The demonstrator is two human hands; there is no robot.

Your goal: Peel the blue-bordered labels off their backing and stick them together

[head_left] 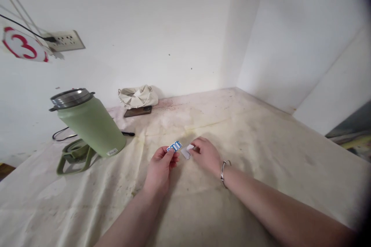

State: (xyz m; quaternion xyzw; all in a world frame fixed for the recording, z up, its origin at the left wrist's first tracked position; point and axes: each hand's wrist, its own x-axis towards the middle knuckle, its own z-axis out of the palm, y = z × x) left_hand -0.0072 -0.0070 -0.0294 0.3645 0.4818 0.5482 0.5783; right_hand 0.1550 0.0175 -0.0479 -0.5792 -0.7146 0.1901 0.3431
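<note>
My left hand (164,158) is closed in a pinch on a small blue-and-white printed card (174,146), thumb on top and fingers below. Just to the right, my right hand (205,152) has its fingertips closed on a small white card (190,147). Beneath and beside those fingertips lies a pale grey-white card (186,154); whether the two pale pieces are joined I cannot tell. Both hands are low over the cloth-covered table, close together but apart. Part of the white card is hidden by my right fingers.
Left of my hands stands an uncapped green bottle (92,125), with its green lid (75,156) beside it. A black pen-like object (128,134) pokes out behind the bottle. Farther back are a dark phone (138,111) and a cream handbag (138,95) against the wall.
</note>
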